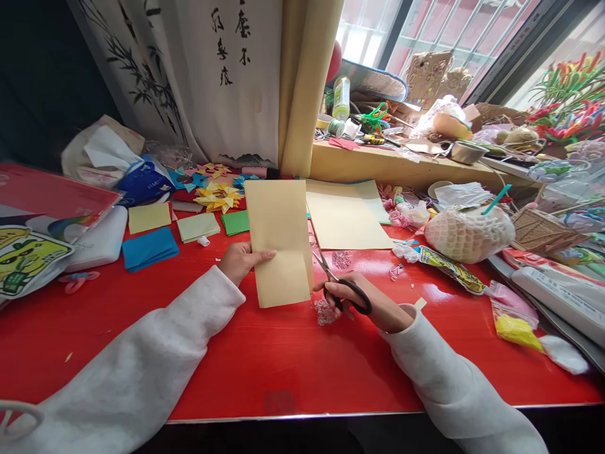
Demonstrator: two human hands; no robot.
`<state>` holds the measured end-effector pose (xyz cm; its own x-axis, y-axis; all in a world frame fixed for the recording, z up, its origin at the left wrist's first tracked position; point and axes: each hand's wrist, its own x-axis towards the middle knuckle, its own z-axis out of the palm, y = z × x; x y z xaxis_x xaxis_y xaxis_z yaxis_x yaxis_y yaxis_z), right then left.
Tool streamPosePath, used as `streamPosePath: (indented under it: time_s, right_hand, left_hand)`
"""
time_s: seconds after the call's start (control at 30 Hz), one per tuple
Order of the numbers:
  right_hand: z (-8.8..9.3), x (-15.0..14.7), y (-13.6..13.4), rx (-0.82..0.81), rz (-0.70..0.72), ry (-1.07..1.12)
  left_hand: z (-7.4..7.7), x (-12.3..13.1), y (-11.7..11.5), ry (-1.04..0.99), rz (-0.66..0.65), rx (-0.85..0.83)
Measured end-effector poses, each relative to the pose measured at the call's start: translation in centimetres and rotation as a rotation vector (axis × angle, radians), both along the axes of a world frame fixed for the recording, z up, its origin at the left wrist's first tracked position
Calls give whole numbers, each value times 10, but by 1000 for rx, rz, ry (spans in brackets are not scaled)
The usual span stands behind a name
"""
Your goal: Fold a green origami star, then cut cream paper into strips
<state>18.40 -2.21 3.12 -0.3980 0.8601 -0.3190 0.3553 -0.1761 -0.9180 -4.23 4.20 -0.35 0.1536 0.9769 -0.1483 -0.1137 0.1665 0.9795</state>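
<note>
Two hands are seen over the red table [227, 372]. The yellow paper [278, 239] is gripped at its left edge by the left hand [237, 261], the thumb laid across its front and the other fingers hidden behind; most of the paper stands to the right of that hand. The scissors [333, 277] are held by the right hand [348, 295], fingers in the black handles, the blades pointed away from it and seemingly slightly parted, just beside the paper's right edge. Whether that edge is touched by a right fingertip cannot be told.

For a clean cut, the paper is best held flat and firm, with the left thumb well clear of the blade line. A second layer seems to show at the lower right, so the edges should be checked for alignment. Long, even strokes are to be preferred. Beyond the right hand, larger yellow sheets [347, 214] are laid; left of the left hand, blue paper [150, 250] is stacked.
</note>
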Motion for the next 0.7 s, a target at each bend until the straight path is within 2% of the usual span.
streamPosePath:
  time_s: [0.3, 0.5, 0.6, 0.7]
  right_hand:
    - [-5, -7, 0, -44, 48, -48]
    - [-5, -7, -1, -67, 99, -12]
    - [-6, -7, -2, -65, 101, -4]
    - [-7, -9, -2, -55, 76, 5]
  left_hand:
    - [7, 2, -6, -85, -49, -46]
    - [15, 9, -11, -88, -2, -83]
    - [15, 9, -12, -85, 13, -80]
    - [12, 9, -13, -84, -31, -69]
